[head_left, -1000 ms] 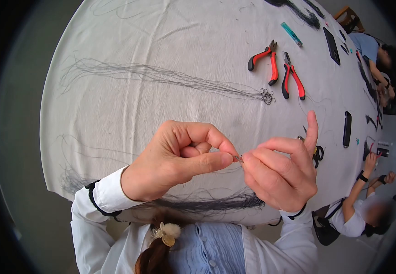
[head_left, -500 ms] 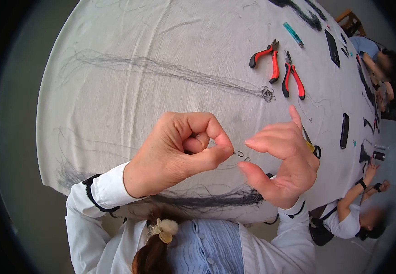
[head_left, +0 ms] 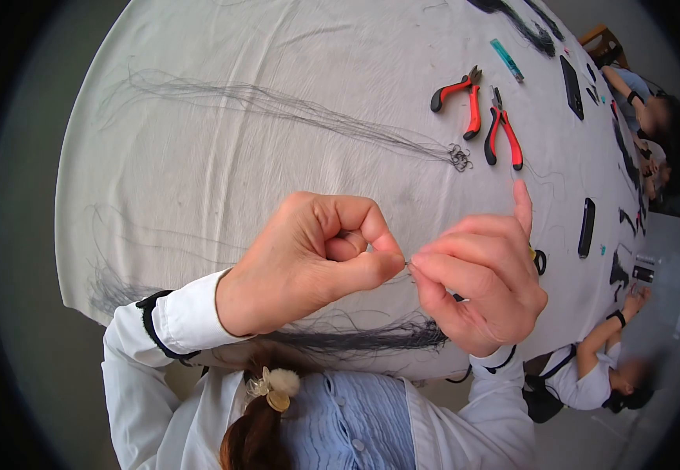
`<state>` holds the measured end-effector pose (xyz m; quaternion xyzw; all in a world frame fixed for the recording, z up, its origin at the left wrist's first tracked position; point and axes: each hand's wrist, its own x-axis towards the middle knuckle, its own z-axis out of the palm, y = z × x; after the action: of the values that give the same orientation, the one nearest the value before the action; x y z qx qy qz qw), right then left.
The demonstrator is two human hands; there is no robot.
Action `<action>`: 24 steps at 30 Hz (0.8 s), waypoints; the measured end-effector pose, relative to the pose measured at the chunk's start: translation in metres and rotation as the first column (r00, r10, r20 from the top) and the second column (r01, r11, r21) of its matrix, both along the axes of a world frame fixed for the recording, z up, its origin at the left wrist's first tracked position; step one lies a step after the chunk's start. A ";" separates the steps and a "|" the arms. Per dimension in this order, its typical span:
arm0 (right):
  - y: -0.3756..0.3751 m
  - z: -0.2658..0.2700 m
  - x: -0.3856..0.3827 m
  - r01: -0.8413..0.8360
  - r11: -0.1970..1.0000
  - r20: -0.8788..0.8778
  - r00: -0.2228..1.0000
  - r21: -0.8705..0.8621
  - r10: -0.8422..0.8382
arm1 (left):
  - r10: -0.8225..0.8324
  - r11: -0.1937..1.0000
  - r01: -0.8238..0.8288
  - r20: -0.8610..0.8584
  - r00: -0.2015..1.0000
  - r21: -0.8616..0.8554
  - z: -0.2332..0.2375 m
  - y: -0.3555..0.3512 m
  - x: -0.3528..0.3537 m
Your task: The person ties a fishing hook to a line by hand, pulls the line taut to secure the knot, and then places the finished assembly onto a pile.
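Note:
My left hand [head_left: 309, 262] pinches a small dark hook, now mostly hidden between the fingertips. My right hand [head_left: 477, 282] is closed at thumb and index finger on the same spot, its fingertips meeting those of my left hand, with one finger raised. Beyond them a bundle of thin dark strands [head_left: 301, 112] lies across the white cloth, ending in a cluster of small hooks [head_left: 459, 157]. Nearer my body, a thick dark bundle of strands [head_left: 363, 339] runs below both hands.
Two red-handled pliers [head_left: 473, 106] [head_left: 503, 137] and a teal lighter-like object [head_left: 506, 60] lie on the cloth [head_left: 160, 164]. Black phones [head_left: 571, 88] [head_left: 587, 227] are at the right. Scissors [head_left: 540, 262] sit behind my right hand. Other people [head_left: 591, 376] work along the right edge.
My right thumb and index finger have closed together and moved left to meet my left fingertips. The hook that showed between the hands is now mostly covered.

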<state>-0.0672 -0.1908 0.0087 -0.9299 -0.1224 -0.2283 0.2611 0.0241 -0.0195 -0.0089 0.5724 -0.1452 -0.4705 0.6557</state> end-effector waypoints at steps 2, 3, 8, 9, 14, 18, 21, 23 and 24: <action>0.000 -0.004 -0.002 -0.003 0.997 0.083 0.997 -0.072 0.009 | -0.034 0.999 0.035 -0.077 0.996 0.014 0.002 0.001 0.002; 0.000 -0.002 -0.002 -0.005 0.997 0.082 0.997 -0.072 0.011 | -0.032 0.999 0.033 -0.078 0.996 0.013 0.002 0.001 0.003; 0.005 -0.005 -0.005 0.055 0.973 0.185 0.983 -0.223 -0.013 | -0.017 0.999 0.012 -0.171 0.985 -0.035 0.005 -0.001 0.003; 0.007 -0.004 -0.006 0.054 0.973 0.185 0.983 -0.224 -0.012 | -0.017 0.999 0.011 -0.171 0.985 -0.035 0.004 -0.001 0.003; 0.012 -0.009 -0.021 0.140 0.869 0.304 0.953 -0.474 0.012 | -0.022 1.000 0.015 -0.294 0.955 -0.026 0.007 0.001 0.004; 0.007 -0.005 -0.011 0.137 0.900 0.290 0.957 -0.413 -0.013 | -0.034 0.998 0.014 -0.302 0.953 -0.068 0.002 0.002 0.005; 0.001 -0.005 -0.004 0.105 0.965 0.236 0.971 -0.240 -0.047 | -0.042 0.998 0.027 -0.291 0.956 -0.055 0.004 0.001 0.005; 0.000 -0.005 -0.001 0.063 0.983 0.191 0.981 -0.171 -0.029 | -0.027 0.999 0.018 -0.288 0.957 -0.033 0.004 0.001 0.005; 0.000 -0.004 0.000 0.066 0.984 0.191 0.981 -0.168 -0.033 | -0.029 0.999 0.021 -0.287 0.957 -0.030 0.004 0.000 0.006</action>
<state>-0.0673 -0.1906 0.0044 -0.9263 -0.1425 -0.3096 0.1607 0.0297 -0.0192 -0.0045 0.4873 -0.0618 -0.5551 0.6712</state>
